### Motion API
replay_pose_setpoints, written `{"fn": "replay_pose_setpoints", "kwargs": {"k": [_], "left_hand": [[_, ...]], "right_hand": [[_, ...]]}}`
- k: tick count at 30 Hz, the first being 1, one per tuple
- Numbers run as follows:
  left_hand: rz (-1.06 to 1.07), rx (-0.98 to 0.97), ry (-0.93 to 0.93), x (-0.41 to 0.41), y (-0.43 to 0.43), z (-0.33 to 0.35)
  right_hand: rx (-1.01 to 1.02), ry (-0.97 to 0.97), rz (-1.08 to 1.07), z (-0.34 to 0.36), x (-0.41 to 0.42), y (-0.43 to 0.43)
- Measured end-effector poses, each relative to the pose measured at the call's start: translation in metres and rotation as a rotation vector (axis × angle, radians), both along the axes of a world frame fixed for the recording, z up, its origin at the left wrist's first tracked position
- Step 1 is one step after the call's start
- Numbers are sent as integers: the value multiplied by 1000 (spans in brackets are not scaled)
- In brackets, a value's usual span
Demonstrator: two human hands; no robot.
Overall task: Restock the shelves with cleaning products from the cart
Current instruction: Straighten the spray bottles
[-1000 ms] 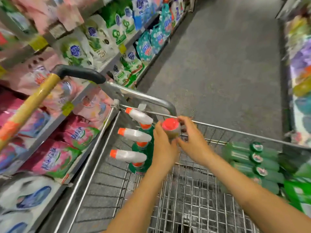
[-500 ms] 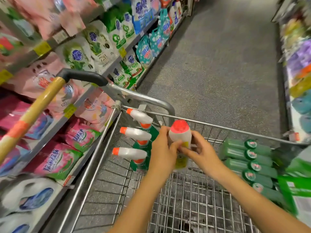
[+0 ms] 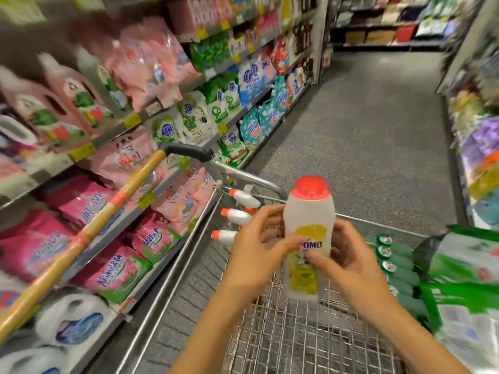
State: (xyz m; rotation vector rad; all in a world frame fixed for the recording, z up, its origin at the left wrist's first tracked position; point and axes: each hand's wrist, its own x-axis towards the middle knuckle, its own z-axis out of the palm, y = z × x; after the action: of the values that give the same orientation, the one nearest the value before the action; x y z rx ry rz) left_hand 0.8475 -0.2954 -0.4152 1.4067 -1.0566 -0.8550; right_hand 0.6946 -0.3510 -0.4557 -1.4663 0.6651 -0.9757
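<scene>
Head view | left hand [image 3: 258, 256], right hand [image 3: 352, 265]: fingers curled round bottle [image 3: 309, 211] | blurred, grip perhaps loose | risk: drops into cart [image 3: 297, 341]

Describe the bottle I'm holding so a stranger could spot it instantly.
Look at the wire shopping cart. Above its basket, the left hand and right hand hold one upright white bottle between them. Its flat red cap and yellow label set it apart from the white spray bottles with orange nozzles to its left and the green bottles to its right.
</scene>
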Motion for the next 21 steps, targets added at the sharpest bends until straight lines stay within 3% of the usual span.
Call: {"fn": "replay_pose_setpoints", "kwargs": {"k": [12,21], "left_hand": [[-274,-250,-89,-38,108,73],[-534,-432,11,-103,200,116]], "right_hand": [[-242,-46,-243,114,-40,141],[-405,77,-554,165,-100,281]]}}
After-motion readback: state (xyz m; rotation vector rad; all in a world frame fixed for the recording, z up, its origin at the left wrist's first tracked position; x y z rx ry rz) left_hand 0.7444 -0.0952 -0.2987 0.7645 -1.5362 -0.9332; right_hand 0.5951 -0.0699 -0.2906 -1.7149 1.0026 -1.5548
